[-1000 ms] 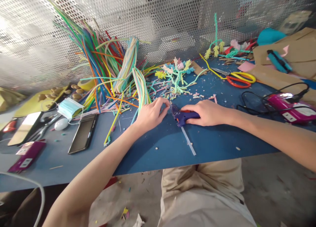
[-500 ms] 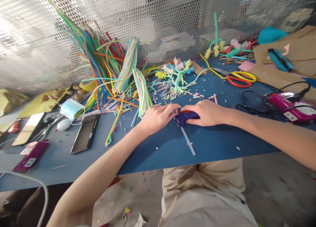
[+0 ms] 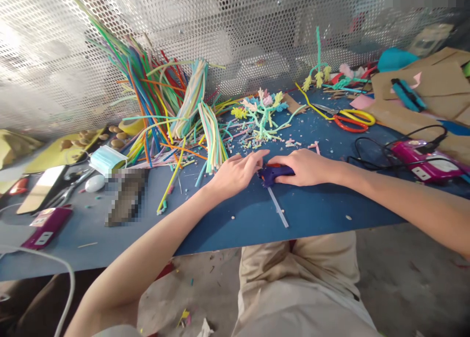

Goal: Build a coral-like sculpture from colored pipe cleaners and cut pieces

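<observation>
My right hand (image 3: 303, 167) is wrapped around the handle of a dark blue hot glue gun (image 3: 270, 174), low over the blue table. A clear glue stick (image 3: 279, 207) sticks out of the gun toward the table's front edge. Just left of the gun is my left hand (image 3: 238, 173), its fingers bent together close to the gun's front end. Whatever those fingertips pinch is hidden. Beyond both hands stands a branching pipe-cleaner piece (image 3: 264, 114), pale green with yellow, pink and blue tufts.
Bundles of pipe cleaners (image 3: 191, 100) lie at the back left. Scissors (image 3: 352, 119), a magenta power strip (image 3: 422, 158) with black cable and cardboard (image 3: 436, 82) are on the right. A face mask (image 3: 107, 160) and another power strip (image 3: 47, 228) lie left. Perforated metal (image 3: 249, 29) closes the back.
My left index finger has straightened and lifted a little. The glue gun stays in my right hand, nearly in place. The view has shifted slightly.
</observation>
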The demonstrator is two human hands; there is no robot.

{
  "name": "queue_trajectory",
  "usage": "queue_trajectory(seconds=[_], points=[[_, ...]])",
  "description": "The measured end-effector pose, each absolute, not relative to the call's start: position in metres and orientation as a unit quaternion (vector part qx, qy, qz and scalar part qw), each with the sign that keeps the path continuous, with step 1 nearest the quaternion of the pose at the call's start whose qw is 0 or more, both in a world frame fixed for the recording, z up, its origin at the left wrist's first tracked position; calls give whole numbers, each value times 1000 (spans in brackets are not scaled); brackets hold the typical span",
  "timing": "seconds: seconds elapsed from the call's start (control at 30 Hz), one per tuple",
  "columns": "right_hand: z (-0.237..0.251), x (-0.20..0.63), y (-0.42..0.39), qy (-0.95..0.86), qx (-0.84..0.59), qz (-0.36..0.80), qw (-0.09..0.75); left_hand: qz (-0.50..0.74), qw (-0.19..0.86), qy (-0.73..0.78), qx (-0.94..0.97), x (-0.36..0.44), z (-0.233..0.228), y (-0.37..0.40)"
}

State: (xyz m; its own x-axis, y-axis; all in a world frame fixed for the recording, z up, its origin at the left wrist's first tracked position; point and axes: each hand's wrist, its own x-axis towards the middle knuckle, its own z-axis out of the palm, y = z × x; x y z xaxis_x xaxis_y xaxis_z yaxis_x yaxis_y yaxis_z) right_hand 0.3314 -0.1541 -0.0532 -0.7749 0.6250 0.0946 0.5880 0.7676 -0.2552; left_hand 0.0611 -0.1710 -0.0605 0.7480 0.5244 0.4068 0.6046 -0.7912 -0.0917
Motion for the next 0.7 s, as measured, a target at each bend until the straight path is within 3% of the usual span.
queue_trajectory(seconds=[0.1,0.2,0.27,0.33,0.53,0.7], points=[[-51,333,-156,-932,-336,103,84,-257,83,-364,-892,48,-54,-160],[-52,336,-153,-918,-367,95,112,-433,90,-442,-780,30,-45,-146],[-53,339,-148,-897,-378,137,183,-559,106,-472,-673,20,-42,-138],[-54,342,-142,-855,-382,218,274,-594,122,-509,-611,14,-42,-134],[-50,347,-131,-708,-370,420,431,-532,183,-488,-667,18,-41,-143],[-49,352,-127,-743,-306,472,362,-291,97,-352,-884,37,-43,-160]])
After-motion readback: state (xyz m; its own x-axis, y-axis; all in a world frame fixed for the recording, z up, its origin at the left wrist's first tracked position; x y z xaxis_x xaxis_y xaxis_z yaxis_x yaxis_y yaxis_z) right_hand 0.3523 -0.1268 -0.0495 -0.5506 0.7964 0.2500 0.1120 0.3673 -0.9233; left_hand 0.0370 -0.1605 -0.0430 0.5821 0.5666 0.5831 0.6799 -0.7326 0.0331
